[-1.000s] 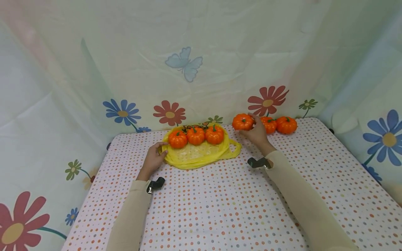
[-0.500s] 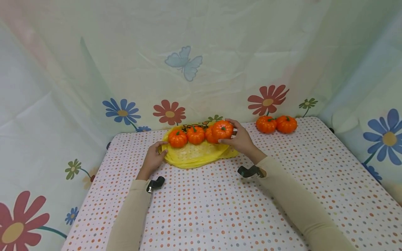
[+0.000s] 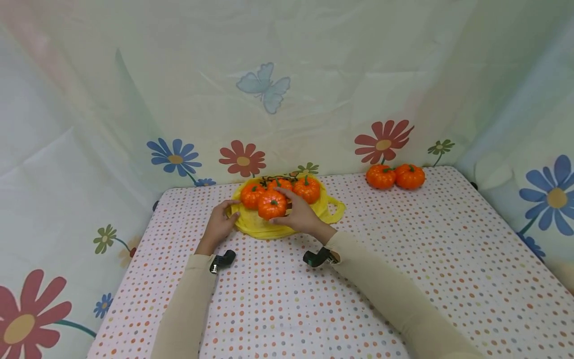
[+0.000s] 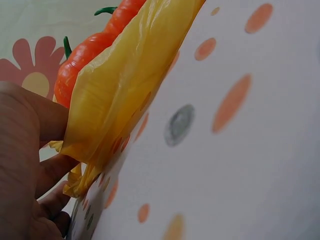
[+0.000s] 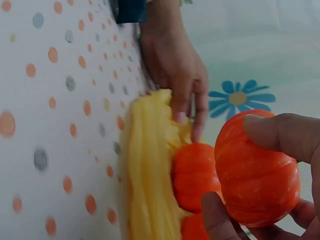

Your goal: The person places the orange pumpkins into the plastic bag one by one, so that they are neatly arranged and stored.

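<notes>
A yellow plastic bag (image 3: 264, 230) lies spread at the back of the table, with three small orange pumpkins in it, such as the one at its right (image 3: 307, 189). My left hand (image 3: 220, 222) grips the bag's left edge; in the left wrist view the thumb (image 4: 50, 120) and fingers are at the yellow film. With thumb and fingers, my right hand (image 3: 298, 214) holds another small pumpkin (image 3: 272, 204) over the bag. In the right wrist view this held pumpkin (image 5: 257, 170) is in front of the bagged pumpkins (image 5: 195, 177).
Two more pumpkins, one left (image 3: 380, 177) and one right (image 3: 410, 176), sit side by side at the back right of the table. A dotted cloth (image 3: 287, 299) covers the tabletop. A flowered curtain (image 3: 314, 99) hangs right behind it. The bag's handle loop (image 3: 337, 212) lies to the right.
My right hand has carried a pumpkin leftward from beside the two at the back right to above the bag's front left. My left hand has stayed at the bag's edge.
</notes>
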A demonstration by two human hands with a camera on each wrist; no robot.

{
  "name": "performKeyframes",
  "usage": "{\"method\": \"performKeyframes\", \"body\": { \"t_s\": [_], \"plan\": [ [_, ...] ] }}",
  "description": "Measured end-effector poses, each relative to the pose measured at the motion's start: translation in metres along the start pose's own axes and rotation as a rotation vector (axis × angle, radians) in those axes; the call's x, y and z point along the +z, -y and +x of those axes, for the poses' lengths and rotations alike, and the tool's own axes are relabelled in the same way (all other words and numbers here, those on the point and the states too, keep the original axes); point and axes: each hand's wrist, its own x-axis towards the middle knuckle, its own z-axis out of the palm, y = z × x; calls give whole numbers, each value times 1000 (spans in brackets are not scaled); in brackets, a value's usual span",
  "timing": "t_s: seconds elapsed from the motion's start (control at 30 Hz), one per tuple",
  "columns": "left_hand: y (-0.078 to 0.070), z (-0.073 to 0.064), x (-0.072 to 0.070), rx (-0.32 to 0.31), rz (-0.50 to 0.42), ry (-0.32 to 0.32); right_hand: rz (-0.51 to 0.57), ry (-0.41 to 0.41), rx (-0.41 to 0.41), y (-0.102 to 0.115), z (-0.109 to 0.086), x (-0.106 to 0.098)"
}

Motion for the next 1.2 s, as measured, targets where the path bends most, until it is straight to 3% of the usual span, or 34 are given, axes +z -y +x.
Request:
{"method": "performKeyframes", "body": {
  "t_s": [0.2, 0.37, 0.87, 1.2],
  "plan": [
    [0, 0, -1, 10, -5, 3, -51, 34, 3, 4, 9, 31],
    [-2, 1, 0, 25, -3, -3, -56, 30, 47, 4, 12, 42],
    [3, 1, 2, 4, 4, -5, -160, 47, 61, -4, 16, 51],
    [1, -1, 1, 31, -17, -13, -143, 60, 126, -4, 19, 52]
  ]
}}
